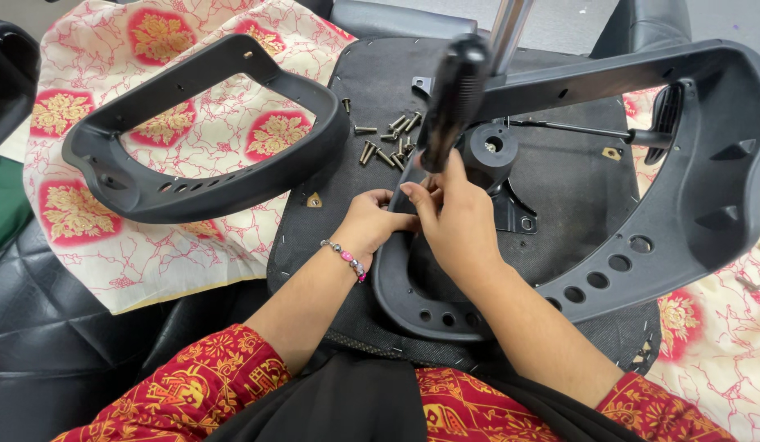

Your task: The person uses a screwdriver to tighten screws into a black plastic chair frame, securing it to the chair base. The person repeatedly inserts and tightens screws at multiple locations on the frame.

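With the armrest (609, 270) lying across the seat base (560, 188), the right hand (454, 221) gripped the screwdriver (454, 98) while the left hand (372, 221) pinched closed at its tip, apparently seating a screw; driving it next called for steady, upright pressure.

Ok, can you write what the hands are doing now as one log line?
left hand: on armrest | right hand: gripping screwdriver | screws: loose on seat base | spare armrest: on cloth

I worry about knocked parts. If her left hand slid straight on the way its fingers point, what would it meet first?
The left hand points right, fingertips already at the right hand. It would meet that hand first, and the black armrest frame just beyond it; depth is unclear.
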